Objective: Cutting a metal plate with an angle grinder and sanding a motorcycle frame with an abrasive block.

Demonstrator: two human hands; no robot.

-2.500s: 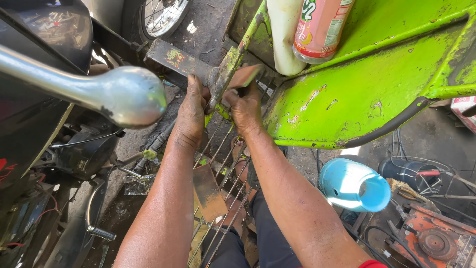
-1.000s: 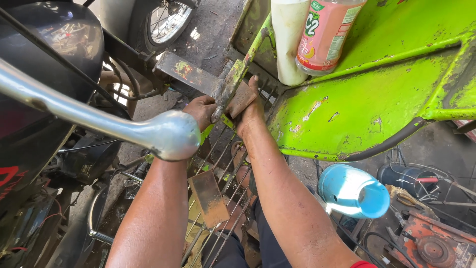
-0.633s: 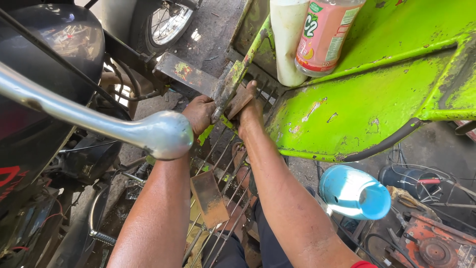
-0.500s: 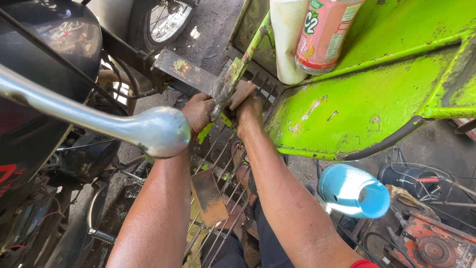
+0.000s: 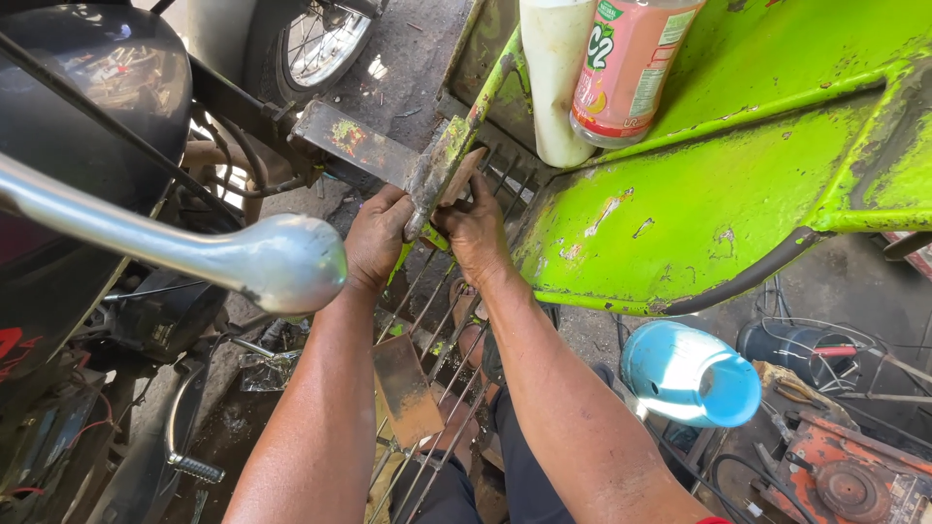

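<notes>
My left hand [image 5: 374,238] grips the lower end of a rusty, green-painted metal bar [image 5: 442,160] that slants down from the green sidecar frame. Just to the right, my right hand [image 5: 473,231] presses a small brown flat plate [image 5: 462,175] against the side of that bar, with its fingers curled over the plate's lower edge. Both hands are close together at this joint, above a grate of thin steel rods [image 5: 437,320]. How the plate meets the bar is hidden behind my fingers.
A chrome handlebar end [image 5: 286,262] juts in front of my left forearm, beside a black motorcycle body [image 5: 87,87] and a spoked wheel [image 5: 325,39]. A white bottle [image 5: 555,87] and a pink bottle [image 5: 631,68] stand on the green panel [image 5: 718,204]. A blue cup [image 5: 691,374] and a red machine [image 5: 845,480] lie lower right.
Both hands stay at the bar's lower end. My left hand has shifted from lying over the bar to gripping it from the left. The view has drifted slightly.
</notes>
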